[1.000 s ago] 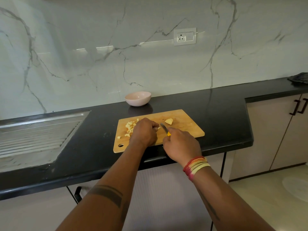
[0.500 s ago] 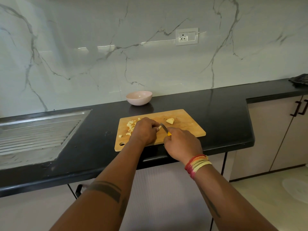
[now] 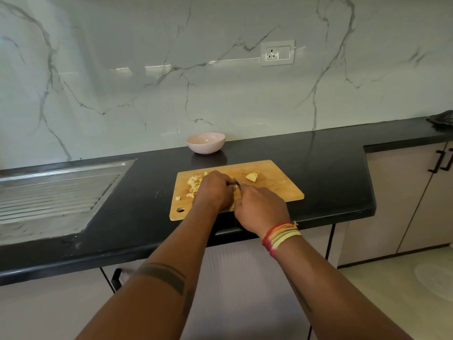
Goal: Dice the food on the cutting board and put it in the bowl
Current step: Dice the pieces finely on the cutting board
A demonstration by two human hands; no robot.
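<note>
we see an evenly lit kitchen in soft, cool daylight, with no harsh shadows. thin bright streaks of glare run across the glossy marble wall (image 3: pixel 220 94) beside the socket (image 3: pixel 277 53). the black counter (image 3: pixel 318 168) mirrors the pink bowl (image 3: pixel 206 142) as a dim reflection just in front of it. the wide lens bows the counter's edge and stretches our forearms near the bottom. fine detail where the two hands meet is soft and hard to read.
</note>
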